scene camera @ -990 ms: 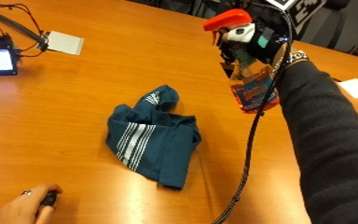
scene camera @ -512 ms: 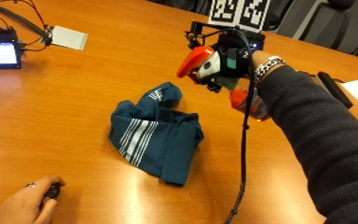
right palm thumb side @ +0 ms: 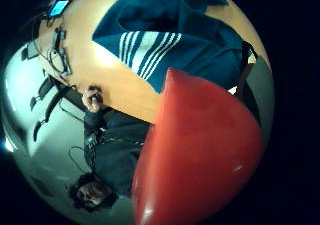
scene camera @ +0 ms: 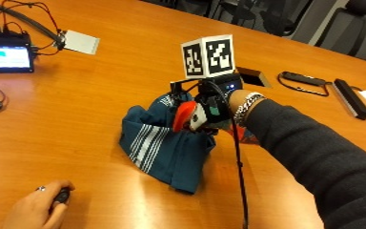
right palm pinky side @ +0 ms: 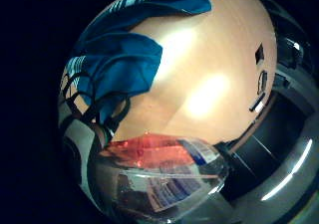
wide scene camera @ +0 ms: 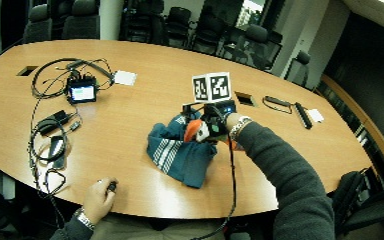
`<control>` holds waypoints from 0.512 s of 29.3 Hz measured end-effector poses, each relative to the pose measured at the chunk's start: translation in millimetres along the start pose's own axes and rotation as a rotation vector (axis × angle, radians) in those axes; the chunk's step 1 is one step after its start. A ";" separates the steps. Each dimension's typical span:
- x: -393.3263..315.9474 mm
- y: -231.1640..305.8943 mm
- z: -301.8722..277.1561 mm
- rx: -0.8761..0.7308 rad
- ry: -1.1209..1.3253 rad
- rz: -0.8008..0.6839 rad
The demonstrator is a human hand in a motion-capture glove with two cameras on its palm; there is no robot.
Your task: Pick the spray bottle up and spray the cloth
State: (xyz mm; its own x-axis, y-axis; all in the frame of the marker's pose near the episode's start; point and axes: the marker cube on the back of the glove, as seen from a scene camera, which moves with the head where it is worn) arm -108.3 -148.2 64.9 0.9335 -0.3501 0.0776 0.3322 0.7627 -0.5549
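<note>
Wooden conference table (scene camera: 106,71), blue striped cloth (scene camera: 164,148) crumpled on it. Gloved right hand (scene camera: 216,110) wrapped around spray bottle (scene camera: 184,117), red head just above cloth. Aiming step; next, likely trigger squeeze.

No legible text or labels

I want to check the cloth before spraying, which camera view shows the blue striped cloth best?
The outside view: the cloth lies whole and crumpled on the table beside the spray bottle. The wide outside view shows it smaller. Both palm views show only parts of it; the bottle blocks the rest.
</note>
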 end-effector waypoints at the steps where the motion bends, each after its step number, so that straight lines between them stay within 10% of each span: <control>1: 1.3 -1.2 4.5 -0.008 0.014 0.013; 15: 5.2 -13.8 44.2 -0.041 0.189 0.093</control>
State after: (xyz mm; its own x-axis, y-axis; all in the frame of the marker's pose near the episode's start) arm -102.0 -136.5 109.6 0.9166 -0.3780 -0.1299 0.2366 0.7751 -0.5859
